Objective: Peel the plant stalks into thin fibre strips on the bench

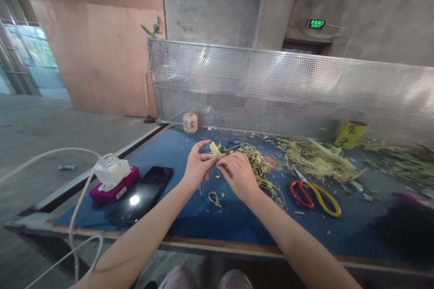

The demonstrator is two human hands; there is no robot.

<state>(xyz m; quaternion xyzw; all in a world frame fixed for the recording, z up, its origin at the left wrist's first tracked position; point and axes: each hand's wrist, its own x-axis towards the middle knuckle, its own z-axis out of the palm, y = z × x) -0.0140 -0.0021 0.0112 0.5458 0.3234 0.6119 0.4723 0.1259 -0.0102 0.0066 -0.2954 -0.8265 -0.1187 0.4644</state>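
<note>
Over the blue tabletop (196, 230), my left hand (198, 165) and my right hand (240, 175) meet at their fingertips. Between them is a pale yellow-green husk-like piece (214, 148), its leafy end sticking up above the fingers. My left thumb and fingers pinch its lower part while the index finger stretches out. My right hand's fingers are closed at the same spot and hide most of the lower end. Just behind my right hand lies a heap of dried plant pieces (259, 162). A thin curled strip (214, 199) rests on the table below the hands.
Red-and-yellow-handled scissors (317, 194) lie to the right, near pale dried strands (315, 160) and a yellow can (351, 134). At left are a black phone (144, 194) and a purple power strip (115, 185) with cables. A twine roll (190, 123) stands before the perforated metal panel (237, 86).
</note>
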